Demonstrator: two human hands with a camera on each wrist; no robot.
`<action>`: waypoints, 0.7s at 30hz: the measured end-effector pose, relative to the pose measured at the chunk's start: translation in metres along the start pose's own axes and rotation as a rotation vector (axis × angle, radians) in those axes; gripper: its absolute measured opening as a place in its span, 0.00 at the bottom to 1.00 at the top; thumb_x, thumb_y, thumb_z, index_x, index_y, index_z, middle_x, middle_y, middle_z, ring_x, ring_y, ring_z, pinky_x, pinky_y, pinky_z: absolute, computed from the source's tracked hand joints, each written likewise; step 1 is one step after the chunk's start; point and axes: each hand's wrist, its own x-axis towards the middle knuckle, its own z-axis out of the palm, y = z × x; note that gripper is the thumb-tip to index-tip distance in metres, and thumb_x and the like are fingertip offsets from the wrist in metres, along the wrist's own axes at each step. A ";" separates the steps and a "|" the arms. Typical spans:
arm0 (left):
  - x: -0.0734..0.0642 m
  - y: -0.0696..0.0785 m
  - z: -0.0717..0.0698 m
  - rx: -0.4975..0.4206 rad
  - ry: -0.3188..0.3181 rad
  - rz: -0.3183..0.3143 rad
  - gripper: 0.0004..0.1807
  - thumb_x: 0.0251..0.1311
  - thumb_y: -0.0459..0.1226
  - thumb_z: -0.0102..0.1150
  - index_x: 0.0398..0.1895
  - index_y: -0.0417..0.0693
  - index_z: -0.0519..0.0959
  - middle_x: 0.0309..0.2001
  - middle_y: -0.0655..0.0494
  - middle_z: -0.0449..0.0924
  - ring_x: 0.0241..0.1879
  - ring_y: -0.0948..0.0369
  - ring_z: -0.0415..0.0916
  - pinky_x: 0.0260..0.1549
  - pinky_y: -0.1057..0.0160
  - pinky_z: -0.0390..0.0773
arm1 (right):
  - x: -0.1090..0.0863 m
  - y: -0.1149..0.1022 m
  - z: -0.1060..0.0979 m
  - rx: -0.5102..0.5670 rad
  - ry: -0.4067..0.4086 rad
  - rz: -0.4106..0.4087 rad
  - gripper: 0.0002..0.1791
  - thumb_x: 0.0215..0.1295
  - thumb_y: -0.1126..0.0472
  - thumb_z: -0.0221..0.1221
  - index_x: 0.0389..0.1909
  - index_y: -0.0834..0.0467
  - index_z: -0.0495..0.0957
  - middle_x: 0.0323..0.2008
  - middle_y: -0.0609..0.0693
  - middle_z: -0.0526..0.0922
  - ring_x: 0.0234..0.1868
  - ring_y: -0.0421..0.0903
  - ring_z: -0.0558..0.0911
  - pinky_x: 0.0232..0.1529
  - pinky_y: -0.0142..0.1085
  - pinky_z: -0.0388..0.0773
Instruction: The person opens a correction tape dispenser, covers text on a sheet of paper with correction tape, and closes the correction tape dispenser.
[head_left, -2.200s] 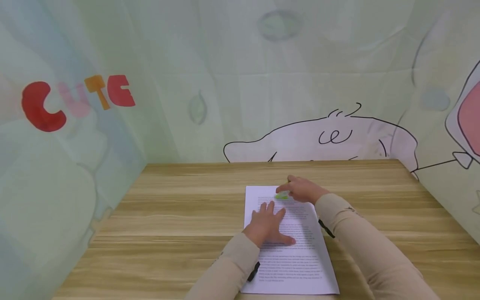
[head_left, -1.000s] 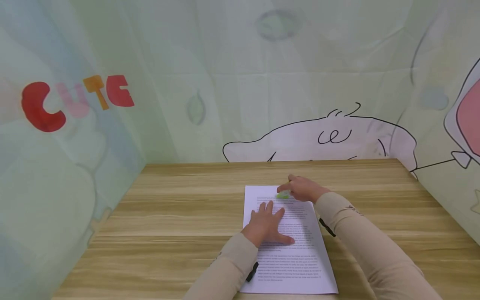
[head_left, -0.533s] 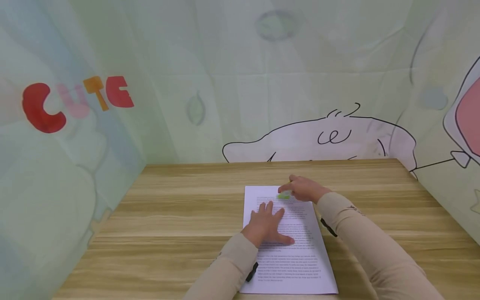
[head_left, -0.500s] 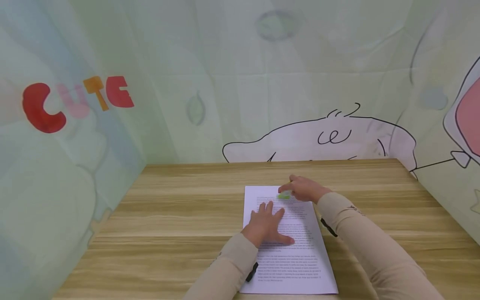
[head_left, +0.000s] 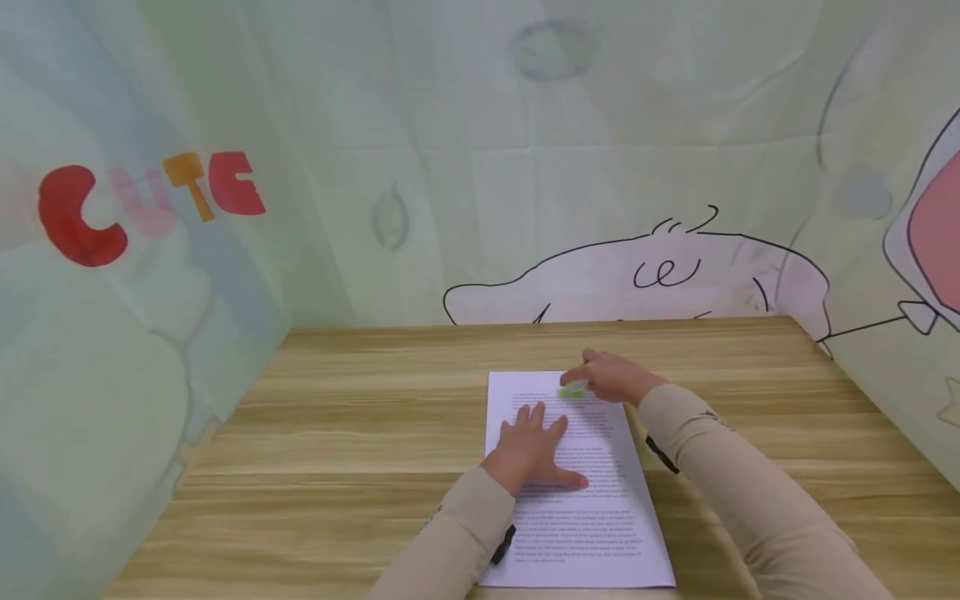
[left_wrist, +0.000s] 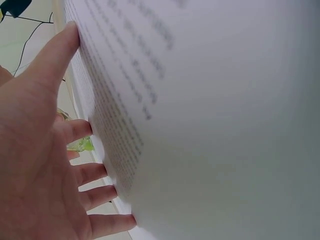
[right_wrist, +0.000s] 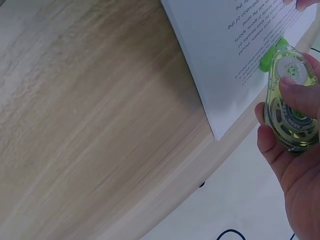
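A sheet of printed paper point(head_left: 585, 537) lies on the wooden table, its lines of text running across it. My left hand point(head_left: 531, 450) rests on the sheet with its fingers spread; in the left wrist view the fingertips point(left_wrist: 102, 171) touch the page. Near the sheet's top edge, my right hand point(head_left: 615, 377) grips a correction tape dispenser point(right_wrist: 292, 105), clear-bodied with a green tip and the reels showing inside. The thumb lies on the dispenser's side. Its green tip point(right_wrist: 270, 57) is right at the upper lines of print.
The wood-grain table point(head_left: 360, 433) extends on both sides of the paper, with its far edge beyond the right hand. A pale fabric backdrop point(head_left: 337, 208) with cartoon drawings and coloured letters hangs behind and to the sides.
My right hand has slid slightly to the right with the correction tape dispenser along the upper text. The left hand has stayed in place on the paper.
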 end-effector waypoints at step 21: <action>0.000 0.001 0.001 -0.008 -0.006 -0.010 0.53 0.38 0.70 0.58 0.69 0.60 0.57 0.72 0.47 0.48 0.70 0.47 0.47 0.62 0.41 0.58 | -0.007 0.008 0.000 0.004 0.003 0.020 0.24 0.59 0.70 0.55 0.52 0.43 0.78 0.46 0.61 0.75 0.39 0.52 0.78 0.46 0.47 0.77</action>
